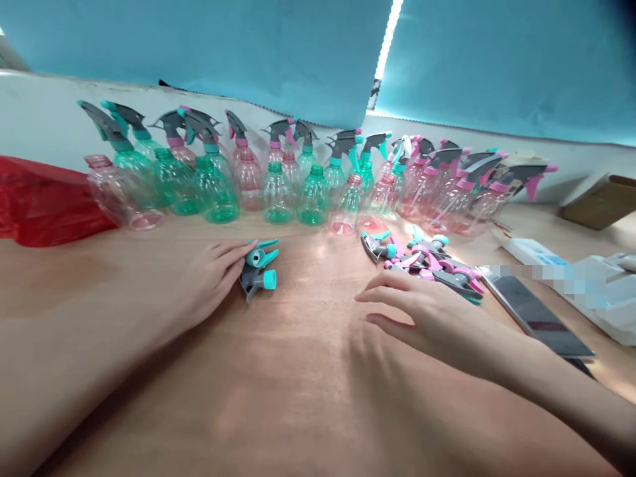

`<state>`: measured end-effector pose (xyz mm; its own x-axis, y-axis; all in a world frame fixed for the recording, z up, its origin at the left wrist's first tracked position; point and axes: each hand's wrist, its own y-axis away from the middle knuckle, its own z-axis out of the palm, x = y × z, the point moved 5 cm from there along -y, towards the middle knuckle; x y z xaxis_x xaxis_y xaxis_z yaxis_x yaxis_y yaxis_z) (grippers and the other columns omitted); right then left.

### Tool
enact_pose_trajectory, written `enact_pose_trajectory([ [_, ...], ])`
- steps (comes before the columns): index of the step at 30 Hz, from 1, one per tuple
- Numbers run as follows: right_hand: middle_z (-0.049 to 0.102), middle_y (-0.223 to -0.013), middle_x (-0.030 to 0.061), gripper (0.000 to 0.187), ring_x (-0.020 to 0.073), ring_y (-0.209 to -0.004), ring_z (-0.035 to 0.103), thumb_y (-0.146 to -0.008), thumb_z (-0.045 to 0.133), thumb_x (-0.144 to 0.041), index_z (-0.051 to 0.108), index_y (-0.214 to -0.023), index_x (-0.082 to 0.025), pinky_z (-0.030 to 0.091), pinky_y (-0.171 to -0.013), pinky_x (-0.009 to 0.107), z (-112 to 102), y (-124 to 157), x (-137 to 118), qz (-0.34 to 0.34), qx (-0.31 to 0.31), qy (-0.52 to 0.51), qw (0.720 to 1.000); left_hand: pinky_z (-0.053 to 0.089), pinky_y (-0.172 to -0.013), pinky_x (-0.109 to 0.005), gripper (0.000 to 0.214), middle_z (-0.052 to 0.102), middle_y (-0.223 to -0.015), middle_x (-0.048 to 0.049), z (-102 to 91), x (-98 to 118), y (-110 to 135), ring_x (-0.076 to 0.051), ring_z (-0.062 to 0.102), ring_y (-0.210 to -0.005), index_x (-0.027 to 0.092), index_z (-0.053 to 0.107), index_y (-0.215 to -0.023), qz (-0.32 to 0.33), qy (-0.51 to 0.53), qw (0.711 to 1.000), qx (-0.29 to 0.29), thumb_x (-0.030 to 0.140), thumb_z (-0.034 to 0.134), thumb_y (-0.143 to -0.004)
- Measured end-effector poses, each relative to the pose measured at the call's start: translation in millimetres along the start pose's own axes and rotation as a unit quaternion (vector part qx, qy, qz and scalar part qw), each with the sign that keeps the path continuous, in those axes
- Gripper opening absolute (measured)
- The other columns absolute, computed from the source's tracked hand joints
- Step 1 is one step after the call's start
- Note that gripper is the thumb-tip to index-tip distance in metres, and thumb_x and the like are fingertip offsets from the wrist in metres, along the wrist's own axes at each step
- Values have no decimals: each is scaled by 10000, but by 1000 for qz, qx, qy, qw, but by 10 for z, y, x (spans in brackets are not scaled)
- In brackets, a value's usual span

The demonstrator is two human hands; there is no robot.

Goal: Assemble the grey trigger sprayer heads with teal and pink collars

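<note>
My left hand (222, 270) is on the table with its fingers closed against a grey trigger spray head (256, 257) with teal parts. A second grey and teal spray head (258, 281) lies right beside it, its teal cap facing right. My right hand (407, 305) hovers over the table with fingers apart and nothing in them. Just beyond those fingers lies a pile of loose spray heads (422, 258), grey with pink or teal parts. Part of the pile is hidden behind my right hand.
Green and pink clear bottles (278, 195) line the back of the table, several topped with spray heads. A red bag (50, 202) sits at the left. A phone (536, 315), white trays (611, 291) and a brown box (601, 202) are at the right.
</note>
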<state>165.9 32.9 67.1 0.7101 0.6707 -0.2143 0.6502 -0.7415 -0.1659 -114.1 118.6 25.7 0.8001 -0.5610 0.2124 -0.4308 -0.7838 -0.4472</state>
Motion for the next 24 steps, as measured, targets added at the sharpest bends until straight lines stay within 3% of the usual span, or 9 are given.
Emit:
enact_pose_trajectory([
  [5, 632, -1070, 21, 232, 183, -939, 626, -927, 462, -292, 609, -1103, -255, 517, -727, 331, -56, 134, 120, 30, 7, 20, 999, 419, -943, -447, 259, 613, -1117, -78, -85, 351, -66, -267, 538, -1069, 183, 587, -1129, 23, 2, 998, 65, 279, 422, -953],
  [8, 625, -1060, 9, 225, 166, -927, 621, -916, 484, -307, 608, -1102, -274, 509, -734, 314, -69, 240, 229, 59, 4, 25, 998, 428, -923, -422, 215, 604, -1090, -69, -36, 680, -170, -246, 545, -1049, 212, 574, -1106, 86, 16, 994, 65, 255, 447, -939],
  [15, 642, -1027, 11, 205, 181, -904, 628, -908, 486, -306, 632, -1050, -277, 506, -754, 349, -74, 568, 569, 131, -5, 15, 991, 451, -829, -410, 206, 622, -967, -68, 344, 1426, -510, -227, 569, -916, 165, 589, -1064, 166, 78, 983, -29, 197, 427, -942],
  [20, 658, -1022, 37, 200, 198, -918, 632, -873, 515, -218, 652, -1015, -241, 512, -762, 349, -94, 782, 788, 144, 45, 30, 988, 471, -896, -386, 226, 606, -1081, -84, 732, 1791, -718, -221, 557, -1033, 170, 562, -1131, 168, 153, 971, -74, 225, 455, -940],
  [24, 634, -992, 79, 169, 219, -927, 614, -878, 524, -254, 653, -972, -198, 511, -790, 383, -96, 895, 849, 153, 121, 34, 980, 427, -996, -415, 411, 521, -1264, -105, 951, 2030, -846, -239, 479, -1183, 190, 468, -1279, 176, 172, 966, -83, 371, 521, -913],
])
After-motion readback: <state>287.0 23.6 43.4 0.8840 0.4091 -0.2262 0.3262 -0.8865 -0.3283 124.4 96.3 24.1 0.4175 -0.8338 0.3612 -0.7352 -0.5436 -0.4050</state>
